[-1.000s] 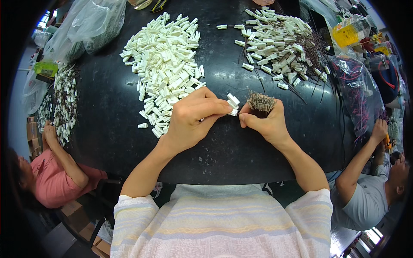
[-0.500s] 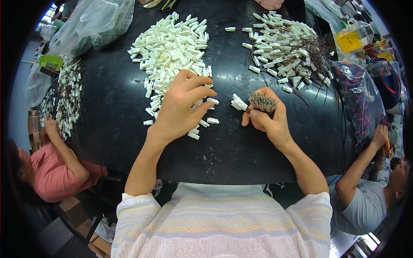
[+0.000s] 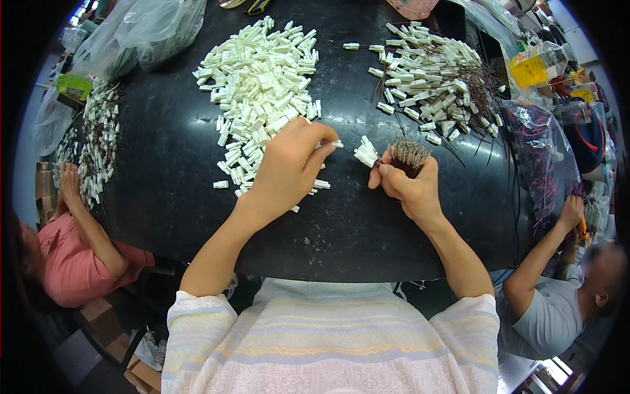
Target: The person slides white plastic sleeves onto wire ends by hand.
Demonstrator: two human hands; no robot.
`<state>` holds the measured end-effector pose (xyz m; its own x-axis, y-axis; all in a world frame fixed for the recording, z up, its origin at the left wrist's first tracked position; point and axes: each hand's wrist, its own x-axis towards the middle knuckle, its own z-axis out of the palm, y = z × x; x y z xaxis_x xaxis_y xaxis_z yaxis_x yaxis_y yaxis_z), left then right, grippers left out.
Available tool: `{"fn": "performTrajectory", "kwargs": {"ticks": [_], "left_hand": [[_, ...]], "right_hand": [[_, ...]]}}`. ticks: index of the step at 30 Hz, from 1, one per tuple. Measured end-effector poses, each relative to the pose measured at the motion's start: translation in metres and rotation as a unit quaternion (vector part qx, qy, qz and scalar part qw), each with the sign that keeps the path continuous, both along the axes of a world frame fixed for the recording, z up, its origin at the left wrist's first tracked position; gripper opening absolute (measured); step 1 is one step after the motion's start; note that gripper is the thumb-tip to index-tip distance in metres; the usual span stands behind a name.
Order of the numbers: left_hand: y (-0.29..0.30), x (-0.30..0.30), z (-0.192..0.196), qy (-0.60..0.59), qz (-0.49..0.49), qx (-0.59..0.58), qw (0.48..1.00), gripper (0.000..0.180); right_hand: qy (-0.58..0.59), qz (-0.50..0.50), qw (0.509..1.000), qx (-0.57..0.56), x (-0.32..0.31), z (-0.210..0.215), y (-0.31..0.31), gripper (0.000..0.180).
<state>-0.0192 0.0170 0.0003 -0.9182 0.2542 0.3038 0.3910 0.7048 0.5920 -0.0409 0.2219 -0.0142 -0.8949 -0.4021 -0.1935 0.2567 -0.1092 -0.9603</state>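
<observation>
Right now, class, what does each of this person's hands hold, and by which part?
The right hand grips a bundle of wires around its lower part, bristly tips upward. The left hand rests on the loose white connector pile; whether it holds one cannot be told.

Black round table (image 3: pixel 164 171), cardboard boxes (image 3: pixel 98 315) beneath

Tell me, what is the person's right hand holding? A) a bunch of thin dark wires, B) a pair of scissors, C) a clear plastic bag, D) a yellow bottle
A: the right hand grips a bundle of thin dark wires with their metal tips pointing up, and a small white plastic connector sits at its fingertips, while the left hand rests on the pile of white plastic connectors.
</observation>
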Motion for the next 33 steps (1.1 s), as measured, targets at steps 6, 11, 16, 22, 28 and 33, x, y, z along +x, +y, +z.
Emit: {"fn": "performTrajectory", "kwargs": {"ticks": [6,11,16,22,28,33], "left_hand": [[0.001,0.0,0.009,-0.327,-0.008,0.519,0.79,0.015],[0.001,-0.001,0.006,-0.364,0.01,0.582,0.727,0.014],[0.008,0.004,0.002,-0.374,0.039,0.563,0.736,0.016],[0.012,0.005,-0.001,-0.389,0.043,0.572,0.721,0.018],[0.012,0.006,0.0,-0.394,0.037,0.564,0.725,0.017],[0.013,0.009,0.001,-0.417,0.012,0.527,0.74,0.022]], "right_hand": [[0.06,0.015,0.997,0.044,0.002,0.002,-0.003,0.008],[0.013,0.033,0.998,0.044,0.002,0.007,0.0,0.008],[0.013,0.051,0.997,0.051,0.002,0.009,0.0,0.008],[0.02,0.067,0.996,0.061,0.002,0.009,0.0,0.008],[0.017,0.066,0.996,0.065,0.002,0.008,0.0,0.008],[0.009,0.045,0.998,0.043,0.001,0.005,0.001,0.008]]}}
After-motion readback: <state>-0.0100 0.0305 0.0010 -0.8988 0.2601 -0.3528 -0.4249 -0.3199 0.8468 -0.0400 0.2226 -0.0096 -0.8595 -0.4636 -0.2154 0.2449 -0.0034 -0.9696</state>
